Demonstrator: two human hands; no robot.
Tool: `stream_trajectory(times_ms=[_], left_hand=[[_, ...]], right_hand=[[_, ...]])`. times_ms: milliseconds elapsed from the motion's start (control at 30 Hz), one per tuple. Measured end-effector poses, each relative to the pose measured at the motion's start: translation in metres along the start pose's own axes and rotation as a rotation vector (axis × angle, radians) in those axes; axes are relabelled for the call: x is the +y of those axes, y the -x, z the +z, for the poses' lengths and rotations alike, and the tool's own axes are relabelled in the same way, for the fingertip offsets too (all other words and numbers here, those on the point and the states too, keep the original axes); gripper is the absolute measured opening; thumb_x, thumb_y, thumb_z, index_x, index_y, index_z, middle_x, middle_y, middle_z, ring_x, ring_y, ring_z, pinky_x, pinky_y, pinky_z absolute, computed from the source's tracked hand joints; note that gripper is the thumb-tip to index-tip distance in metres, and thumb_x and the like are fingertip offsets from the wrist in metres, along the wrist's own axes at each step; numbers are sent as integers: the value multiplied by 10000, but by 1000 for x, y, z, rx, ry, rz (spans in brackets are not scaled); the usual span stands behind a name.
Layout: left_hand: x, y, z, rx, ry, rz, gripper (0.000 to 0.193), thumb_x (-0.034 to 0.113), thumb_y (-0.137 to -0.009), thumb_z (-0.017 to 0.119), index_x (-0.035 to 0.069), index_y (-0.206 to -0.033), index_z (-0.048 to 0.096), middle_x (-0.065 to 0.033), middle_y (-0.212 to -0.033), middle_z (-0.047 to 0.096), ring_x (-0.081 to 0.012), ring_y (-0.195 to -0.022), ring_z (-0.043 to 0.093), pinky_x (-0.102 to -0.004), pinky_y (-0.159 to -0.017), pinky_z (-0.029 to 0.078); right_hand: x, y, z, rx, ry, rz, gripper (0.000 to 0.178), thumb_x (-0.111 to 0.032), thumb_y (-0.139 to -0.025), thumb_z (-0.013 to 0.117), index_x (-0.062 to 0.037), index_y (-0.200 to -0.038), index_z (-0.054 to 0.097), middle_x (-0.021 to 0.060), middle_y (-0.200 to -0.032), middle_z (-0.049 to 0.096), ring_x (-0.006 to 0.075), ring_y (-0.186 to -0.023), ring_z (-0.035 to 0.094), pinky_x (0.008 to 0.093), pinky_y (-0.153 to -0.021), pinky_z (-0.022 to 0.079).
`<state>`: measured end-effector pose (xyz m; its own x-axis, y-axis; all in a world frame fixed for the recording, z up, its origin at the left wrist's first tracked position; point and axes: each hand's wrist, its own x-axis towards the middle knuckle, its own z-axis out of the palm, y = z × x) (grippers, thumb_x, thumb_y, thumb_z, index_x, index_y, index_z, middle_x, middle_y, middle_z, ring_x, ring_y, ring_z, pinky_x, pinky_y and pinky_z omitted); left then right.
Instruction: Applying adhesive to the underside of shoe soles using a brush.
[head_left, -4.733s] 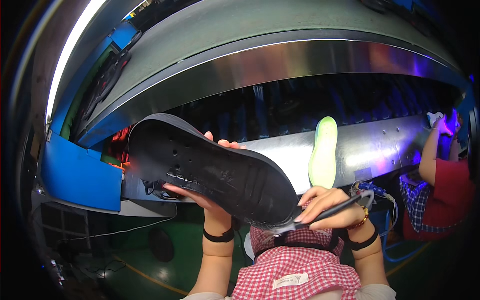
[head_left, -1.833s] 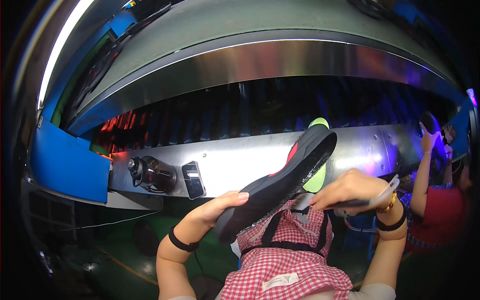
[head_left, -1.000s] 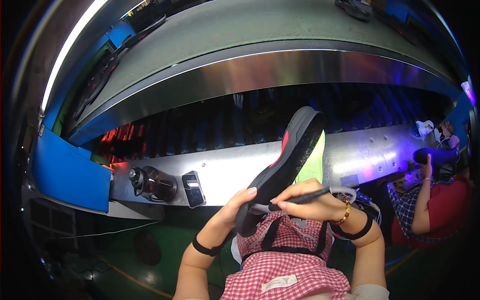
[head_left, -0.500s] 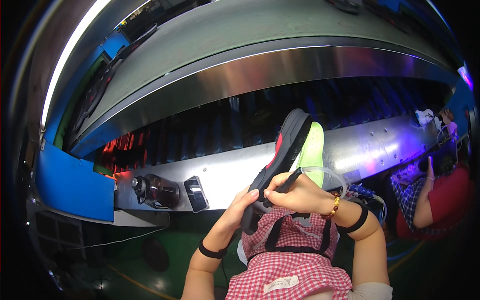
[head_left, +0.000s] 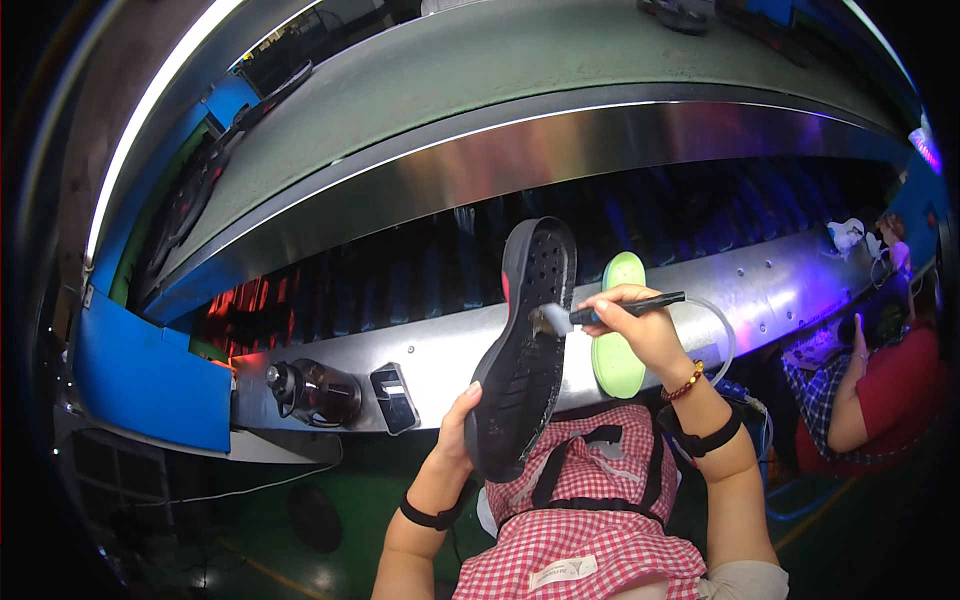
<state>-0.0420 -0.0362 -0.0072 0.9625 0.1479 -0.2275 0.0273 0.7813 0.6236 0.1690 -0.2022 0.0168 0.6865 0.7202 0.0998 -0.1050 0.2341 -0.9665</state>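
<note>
A black shoe sole with a red patch on its side is tilted up, its hollow inner face and rows of small holes showing. My left hand grips its edge near the lower end. In my right hand is a black-handled brush with a clear tube running from its back end. The brush's pale bristles meet the inside of the sole near its middle. Just right of the sole, a lime-green insole lies on the metal ledge, partly below my right hand.
A dark bottle and a phone stand on the ledge to the left. Beyond it are dark rollers and a raised green conveyor belt carrying soles. At the right, another person in red sits close by.
The sole has turned from its side so its inside faces up. My right hand has moved up and right, bringing the brush onto the inner face. The insole is less covered.
</note>
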Motion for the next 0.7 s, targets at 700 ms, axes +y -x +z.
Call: stream_trajectory(times_ms=[700], left_hand=[[-30, -16, -17, 59, 124, -52, 572, 404, -954, 423, 4, -1363, 422, -207, -1298, 545, -319, -1130, 598, -448, -980, 491]], right_hand=[[51, 44, 56, 44, 844, -574, 321, -74, -771, 655, 69, -1058, 655, 262, -1076, 653, 338, -855, 647, 387, -811, 502]])
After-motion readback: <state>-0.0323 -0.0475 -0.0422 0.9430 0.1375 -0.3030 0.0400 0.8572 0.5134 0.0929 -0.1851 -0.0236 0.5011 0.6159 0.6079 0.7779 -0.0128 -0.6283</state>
